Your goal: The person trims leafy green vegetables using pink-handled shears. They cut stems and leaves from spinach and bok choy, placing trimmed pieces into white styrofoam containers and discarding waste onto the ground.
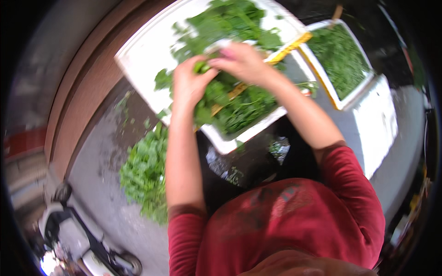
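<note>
My left hand (191,77) and my right hand (240,62) meet over a white foam lid or board (145,45), their fingers closed around the stems of some leafy greens (201,67). Something pink and white shows at my right fingertips; blur hides what it is. More loose leafy greens (231,20) lie on the white board beyond my hands. Below and nearer to me is a white foam box (255,129) with greens (241,114) inside, partly covered by the board. Yellow tape (290,48) runs along the board's edge.
A second foam box (369,77) of fine-leaved greens (336,58) stands at the right, by a white sheet or lid (376,127). A large pile of greens (145,172) lies on the grey floor at the left. A scooter (74,234) stands at the lower left.
</note>
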`<action>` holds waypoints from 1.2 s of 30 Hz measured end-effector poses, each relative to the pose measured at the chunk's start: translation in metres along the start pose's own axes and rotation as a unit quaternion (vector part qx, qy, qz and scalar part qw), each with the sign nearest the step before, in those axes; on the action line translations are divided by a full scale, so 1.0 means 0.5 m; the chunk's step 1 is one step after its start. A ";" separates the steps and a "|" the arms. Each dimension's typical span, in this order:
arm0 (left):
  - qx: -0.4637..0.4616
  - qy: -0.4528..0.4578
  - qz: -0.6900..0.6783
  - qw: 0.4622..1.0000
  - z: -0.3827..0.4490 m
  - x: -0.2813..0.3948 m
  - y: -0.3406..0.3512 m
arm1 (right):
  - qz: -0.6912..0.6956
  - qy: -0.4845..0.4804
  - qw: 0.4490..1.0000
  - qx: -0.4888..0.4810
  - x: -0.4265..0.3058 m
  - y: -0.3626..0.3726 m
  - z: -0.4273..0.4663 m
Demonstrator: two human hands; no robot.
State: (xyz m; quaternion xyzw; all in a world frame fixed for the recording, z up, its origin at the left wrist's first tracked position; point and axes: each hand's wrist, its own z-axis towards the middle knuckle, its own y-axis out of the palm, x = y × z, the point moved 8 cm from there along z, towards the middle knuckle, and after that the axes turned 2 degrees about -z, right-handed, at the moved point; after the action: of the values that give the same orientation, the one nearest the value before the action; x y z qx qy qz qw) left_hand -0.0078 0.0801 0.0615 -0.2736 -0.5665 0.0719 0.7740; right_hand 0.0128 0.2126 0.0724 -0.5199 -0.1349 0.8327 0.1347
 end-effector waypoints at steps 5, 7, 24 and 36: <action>0.083 0.030 -0.010 0.996 0.002 0.015 -0.015 | -0.317 -0.077 0.919 0.219 -0.025 -0.086 -0.006; 0.067 0.058 0.009 0.996 0.000 0.019 -0.013 | -0.271 -0.060 0.952 0.126 -0.030 -0.072 0.004; 0.028 -0.032 0.028 0.999 -0.002 -0.006 0.020 | 0.030 0.067 0.997 -0.028 -0.015 0.005 -0.003; 0.127 0.026 -0.183 0.975 0.007 0.000 -0.092 | -0.244 0.208 0.947 0.031 0.198 -0.111 0.028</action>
State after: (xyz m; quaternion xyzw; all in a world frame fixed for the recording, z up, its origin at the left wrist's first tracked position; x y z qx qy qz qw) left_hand -0.0199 0.0427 0.0853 -0.0669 -0.5729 -0.0065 0.8169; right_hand -0.0370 0.2990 0.0163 -0.6281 -0.2008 0.6515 0.3750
